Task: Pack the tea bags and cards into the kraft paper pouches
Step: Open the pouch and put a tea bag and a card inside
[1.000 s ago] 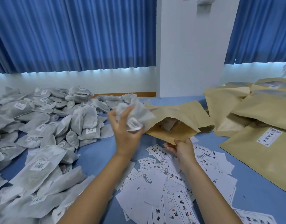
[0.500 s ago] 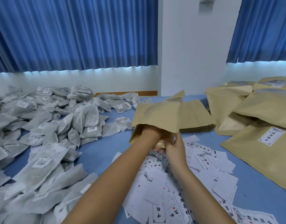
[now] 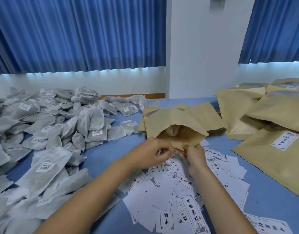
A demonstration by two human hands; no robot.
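Gaping above the scattered cards [image 3: 179,191], one pouch [image 3: 170,125] is pinched at its lower lip by the right hand [image 3: 194,157]; the left hand [image 3: 150,154] is curled beside it, its hold not discernible; tea bags [image 3: 52,125] are heaped leftward.

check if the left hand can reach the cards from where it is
Probably yes. The left hand is just above the far edge of the cards, with nothing between; the right hand holds the pouch just beyond them.
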